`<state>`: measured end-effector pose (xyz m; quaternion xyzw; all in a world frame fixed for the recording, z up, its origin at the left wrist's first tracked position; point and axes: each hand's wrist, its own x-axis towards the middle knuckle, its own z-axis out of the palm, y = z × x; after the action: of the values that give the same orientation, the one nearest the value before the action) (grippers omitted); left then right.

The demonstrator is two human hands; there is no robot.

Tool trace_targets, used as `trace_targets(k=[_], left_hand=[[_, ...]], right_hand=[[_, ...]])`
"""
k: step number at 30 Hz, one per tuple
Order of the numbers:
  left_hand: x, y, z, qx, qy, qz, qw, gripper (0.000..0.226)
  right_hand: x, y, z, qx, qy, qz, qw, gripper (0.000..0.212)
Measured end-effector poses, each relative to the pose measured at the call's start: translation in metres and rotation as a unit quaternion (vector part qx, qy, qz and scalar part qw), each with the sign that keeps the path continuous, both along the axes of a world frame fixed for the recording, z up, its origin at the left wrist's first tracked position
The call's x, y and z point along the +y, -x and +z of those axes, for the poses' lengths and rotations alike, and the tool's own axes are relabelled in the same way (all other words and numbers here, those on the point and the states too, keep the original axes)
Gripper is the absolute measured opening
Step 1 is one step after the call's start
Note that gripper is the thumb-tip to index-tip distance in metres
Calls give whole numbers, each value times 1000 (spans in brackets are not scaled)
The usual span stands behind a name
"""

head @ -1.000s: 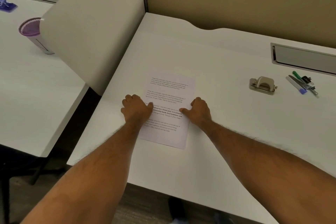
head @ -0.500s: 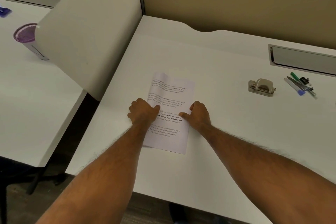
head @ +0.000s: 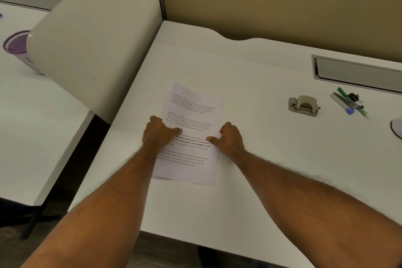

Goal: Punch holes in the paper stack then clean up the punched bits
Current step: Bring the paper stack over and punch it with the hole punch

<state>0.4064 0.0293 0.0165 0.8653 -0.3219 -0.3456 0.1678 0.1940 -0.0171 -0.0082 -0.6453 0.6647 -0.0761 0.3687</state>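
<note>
A stack of printed white paper [head: 192, 113] lies lengthwise on the white desk [head: 250, 169] in front of me. My left hand [head: 158, 134] grips its left edge, thumb on top and fingers curled at the edge. My right hand [head: 231, 140] holds the right edge the same way, thumb pressed on the text. The sheet's left side and far end look slightly raised and bowed. A grey metal hole punch [head: 304, 105] sits on the desk about a hand's width beyond and well to the right of the paper. I see no punched bits.
Pens and binder clips [head: 348, 102] lie right of the punch, below a recessed cable tray [head: 356, 72]. A white divider panel [head: 93, 35] rises at the left. A purple cup [head: 15, 47] stands on the neighbouring desk. A white object [head: 397, 126] pokes in at the right edge.
My left hand has slid inward over the paper's left edge, and the stack's left side and far end have lifted and bowed. My right hand has stayed at the right edge.
</note>
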Motion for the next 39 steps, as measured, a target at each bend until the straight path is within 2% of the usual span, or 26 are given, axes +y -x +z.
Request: trace_targets(k=[4,6,8,12,16,20,21,23,25,27,29,32,39], left_hand=[[2,-8,-7,71,33,27,997,60],[4,-9,-9,65,34,-3,997,44],[7,-8,-9,57,47,-24,997,37],[16,-8,-14,75,93,-35,992,32],[26,-13,-22,124,112,-7,986,29],[31,-10,-27,178,125,18,976,30],[32,-8,-27,191,131,20,973,30],[33,-3,-28,212,142,21,967,30],[33,4,-28,236,149,22,960,29],[30,11,-27,255,147,14,956,29],[27,20,-25,264,143,10,954,29],[21,33,-24,268,143,-3,953,28],[10,72,-19,277,145,-42,949,24]], right_hand=[[-1,0,0,0,-1,-4,1000,58],[-1,1,0,-4,-1,-6,1000,60],[-1,1,0,-6,2,-7,1000,61],[1,6,-1,-53,18,-24,998,54],[0,14,4,-143,16,-99,985,38],[-8,21,13,-190,-43,-135,972,39],[-10,21,15,-203,-66,-140,967,34],[-13,21,19,-227,-96,-145,958,11],[-14,23,26,-242,-115,-136,954,27],[-14,28,29,-279,-146,-135,939,32],[-14,34,32,-319,-180,-157,917,28],[-14,49,34,-350,-172,-200,899,16],[-11,87,37,-334,-139,-225,905,17]])
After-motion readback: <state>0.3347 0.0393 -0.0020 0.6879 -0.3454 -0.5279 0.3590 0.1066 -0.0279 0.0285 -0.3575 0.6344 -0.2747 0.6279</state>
